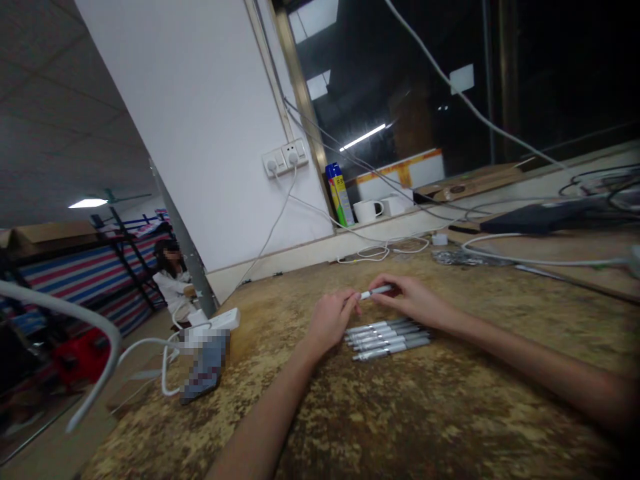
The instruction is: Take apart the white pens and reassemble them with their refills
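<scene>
Blotches of brown and tan mottle the worn, rough-looking counter [450, 413]. Above it, the fingers of a person's left hand [330, 317] and right hand [413, 300] pinch opposite ends of one slim pen [373, 292], held between them. Smooth and straight, a row of pens [393, 347] lies side by side just on the near side of the fingers, silvery glints along their length. Beyond the fingers, thin white cable [373, 252] loops along the counter's back edge; farther off, on the window sill [395, 222], stand a blue-capped spray can [340, 195] and a rounded white mug [369, 211]. Crinkled clear plastic [470, 258] lies to the right of the fingers; well to their left sit a white power strip [230, 319] and a pixelated dark object [206, 367]. Another person [173, 287] appears far to the left. The held pen shows white nearer the left hand and grey nearer the right, its ends partly covered by the fingers.
</scene>
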The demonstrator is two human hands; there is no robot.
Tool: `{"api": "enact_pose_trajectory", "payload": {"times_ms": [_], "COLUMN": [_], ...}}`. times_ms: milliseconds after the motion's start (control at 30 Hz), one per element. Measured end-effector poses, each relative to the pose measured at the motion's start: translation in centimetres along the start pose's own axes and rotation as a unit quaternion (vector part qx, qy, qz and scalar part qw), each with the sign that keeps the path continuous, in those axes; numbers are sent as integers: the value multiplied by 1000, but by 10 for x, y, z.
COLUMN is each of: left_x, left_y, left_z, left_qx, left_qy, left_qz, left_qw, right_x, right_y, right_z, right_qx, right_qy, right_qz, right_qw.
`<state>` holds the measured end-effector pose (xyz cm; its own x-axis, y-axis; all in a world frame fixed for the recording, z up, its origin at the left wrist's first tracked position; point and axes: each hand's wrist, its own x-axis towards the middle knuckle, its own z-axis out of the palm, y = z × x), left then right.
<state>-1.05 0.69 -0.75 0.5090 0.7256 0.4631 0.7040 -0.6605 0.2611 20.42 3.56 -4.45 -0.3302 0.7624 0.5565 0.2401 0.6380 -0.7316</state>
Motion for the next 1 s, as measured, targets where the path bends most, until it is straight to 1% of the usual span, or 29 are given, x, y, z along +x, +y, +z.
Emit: {"api": "enact_pose_trajectory", "payload": {"times_ms": [67, 167, 267, 367, 467, 533, 667, 833, 1000], "left_x": [0, 0, 0, 1, 3, 4, 4, 3, 4], "left_y": [1, 2, 4, 5, 3, 2, 1, -1, -2], "left_z": [0, 1, 2, 5, 8, 9, 9, 8, 7], "left_qx": [6, 5, -3, -32, -75, -85, -67, -39, -40], "left_qy": [-1, -13, -13, -1, -2, -3, 3, 4, 2], "left_qz": [3, 6, -2, -12, -10, -14, -15, -36, -24], "left_qw": [1000, 1000, 1000, 999, 997, 996, 998, 999, 999], "right_x": [0, 0, 0, 0, 1, 1, 0, 0, 0], "right_y": [0, -1, -3, -3, -2, -1, -1, -1, -2], "right_z": [-1, -5, -8, -10, -10, -9, -8, -6, -7], "right_qx": [11, -1, -8, 18, 45, 54, 51, 58, 59], "right_qy": [-2, -5, -3, 4, 18, 17, -13, 6, -9], "right_qz": [10, 20, 5, -17, -20, -7, 48, 16, 44], "right_qw": [1000, 1000, 1000, 1000, 999, 998, 997, 998, 997]}}
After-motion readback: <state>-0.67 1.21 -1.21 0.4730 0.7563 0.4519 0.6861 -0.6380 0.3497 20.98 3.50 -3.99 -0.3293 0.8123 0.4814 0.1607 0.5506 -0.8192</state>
